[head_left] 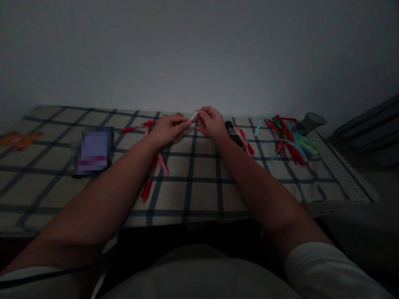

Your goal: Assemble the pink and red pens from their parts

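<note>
A slim white stick [195, 115] sits just above the middle of the frame, slanting between two sets of fingertips; too little of it shows to say whether it is a pen part or a rolled strip. The left hand [171, 129] pinches its lower end between thumb and fingers, and the right hand [212, 120] grips the upper end the same way. With so short a length exposed and the light so dim, the likely trouble is a slip: uneven pulling or twisting could bend the stick or shoot it free. A drop of the left forearm could also roll the red pen [149, 180] at centre left, close beside a pale pink pen [163, 164]. Right of centre lie black markers [233, 133], and farther right a heap of coloured strips [285, 141] by a grey cup [311, 121]. All of this rests on a checked tablecloth [202, 182], with a pixelated object [94, 150] and an orange cutout [23, 140] at left. Behind rises a plain grey wall [199, 54]; striped fabric [370, 120] fills the right edge.
</note>
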Available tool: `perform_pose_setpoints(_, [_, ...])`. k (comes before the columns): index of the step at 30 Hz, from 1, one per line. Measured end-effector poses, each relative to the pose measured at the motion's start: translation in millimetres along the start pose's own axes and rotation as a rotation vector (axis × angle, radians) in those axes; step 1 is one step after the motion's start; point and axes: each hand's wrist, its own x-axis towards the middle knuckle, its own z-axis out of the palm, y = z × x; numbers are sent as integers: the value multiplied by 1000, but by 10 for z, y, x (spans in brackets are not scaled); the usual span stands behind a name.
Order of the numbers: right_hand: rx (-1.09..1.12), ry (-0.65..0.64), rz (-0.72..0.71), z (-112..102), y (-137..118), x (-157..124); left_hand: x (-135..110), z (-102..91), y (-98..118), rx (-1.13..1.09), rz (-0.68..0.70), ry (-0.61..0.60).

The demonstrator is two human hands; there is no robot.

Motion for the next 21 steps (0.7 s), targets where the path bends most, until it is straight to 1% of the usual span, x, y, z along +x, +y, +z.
perform_pose_setpoints(5, [-8, -32, 21, -21, -33, -23, -9, -8, 22, 26, 10, 14])
perform_pose_setpoints(11, [-14, -20, 40, -57, -2, -9, 11, -12, -68, 56, 60, -3])
perform_pose_setpoints(15, [-30, -3, 52, -54, -15, -18, 8, -14, -61, 69, 87, -12])
perform_pose_setpoints(21, [-61, -4, 55, -29, -67, -47, 22, 2, -88, 86, 78, 41])
